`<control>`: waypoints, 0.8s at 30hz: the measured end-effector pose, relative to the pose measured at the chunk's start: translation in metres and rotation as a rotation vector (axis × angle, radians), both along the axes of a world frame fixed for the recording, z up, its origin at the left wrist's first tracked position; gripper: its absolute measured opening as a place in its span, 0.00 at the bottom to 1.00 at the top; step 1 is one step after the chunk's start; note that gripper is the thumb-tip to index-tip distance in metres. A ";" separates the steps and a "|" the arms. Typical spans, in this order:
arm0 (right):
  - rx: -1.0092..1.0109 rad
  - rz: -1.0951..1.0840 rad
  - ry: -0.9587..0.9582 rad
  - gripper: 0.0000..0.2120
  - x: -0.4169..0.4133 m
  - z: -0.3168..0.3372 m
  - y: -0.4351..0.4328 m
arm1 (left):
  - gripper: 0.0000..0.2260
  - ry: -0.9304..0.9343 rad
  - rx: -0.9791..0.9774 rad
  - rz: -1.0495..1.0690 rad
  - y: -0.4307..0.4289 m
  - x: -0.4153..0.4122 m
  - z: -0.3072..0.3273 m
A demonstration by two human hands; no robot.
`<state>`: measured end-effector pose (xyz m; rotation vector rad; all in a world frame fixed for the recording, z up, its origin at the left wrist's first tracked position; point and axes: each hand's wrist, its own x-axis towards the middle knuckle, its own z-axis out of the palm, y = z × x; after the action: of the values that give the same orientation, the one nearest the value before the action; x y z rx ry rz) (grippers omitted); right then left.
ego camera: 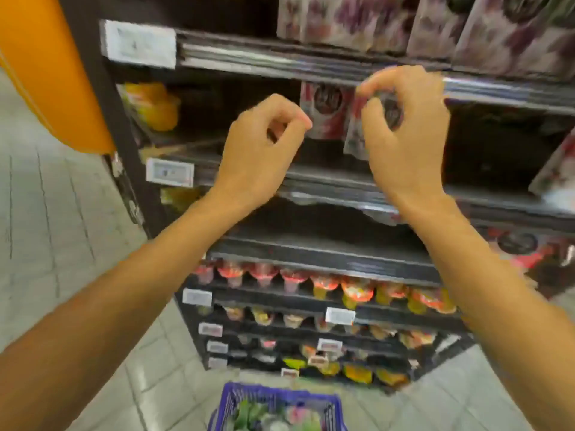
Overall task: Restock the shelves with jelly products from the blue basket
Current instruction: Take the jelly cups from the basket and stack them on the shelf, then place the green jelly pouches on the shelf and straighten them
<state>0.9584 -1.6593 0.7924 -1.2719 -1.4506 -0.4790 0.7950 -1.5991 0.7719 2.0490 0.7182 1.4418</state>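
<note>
Frame blurred with motion. Your right hand (404, 132), at 1 o'clock, is curled tight, thumb and forefinger pinching the top of a pouch (354, 141) on the middle shelf (326, 181).

Pouch: flat, upright, white-grey with red patches and a dark round emblem. Print unreadable.

Second pouch (326, 110), same look, stands just beside it at its 9 o'clock, apart from your right hand.

Your left hand (261, 144), at 11 o'clock, has its fingers curled and thumb tip meeting forefinger, with nothing visible in the pinch. It sits near the second pouch; contact unclear.

Basket (280, 396) on the floor (62, 213) at 6 o'clock: blue, open mesh, with pink and green packs (273, 415) inside, too blurred to name.

Rows of cups (357, 289) with red lids at 5 o'clock, between basket and hands. Orange cups (152, 107) at 10 o'clock.
</note>
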 end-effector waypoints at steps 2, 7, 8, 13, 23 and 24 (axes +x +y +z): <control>-0.219 0.009 0.134 0.09 -0.003 -0.082 -0.018 | 0.07 0.114 -0.192 -0.039 -0.017 -0.006 -0.076; -0.755 -0.042 0.567 0.13 -0.019 -0.288 -0.080 | 0.06 0.352 -0.709 -0.124 -0.054 -0.032 -0.268; -0.867 -0.082 0.653 0.17 -0.023 -0.326 -0.093 | 0.06 0.401 -0.783 -0.140 -0.061 -0.040 -0.304; -1.413 -0.207 0.855 0.06 -0.032 -0.492 -0.145 | 0.07 0.536 -1.056 -0.112 -0.101 -0.071 -0.457; -1.512 -0.433 1.046 0.09 -0.037 -0.716 -0.186 | 0.10 0.696 -1.393 0.301 -0.159 -0.097 -0.707; -1.569 -0.422 1.063 0.09 -0.037 -0.737 -0.186 | 0.12 0.722 -1.425 0.359 -0.161 -0.097 -0.726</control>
<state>0.9218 -1.8450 0.0555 -2.4375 -0.3861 1.2323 0.6976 -1.7597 0.0456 1.1628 1.7652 -0.0147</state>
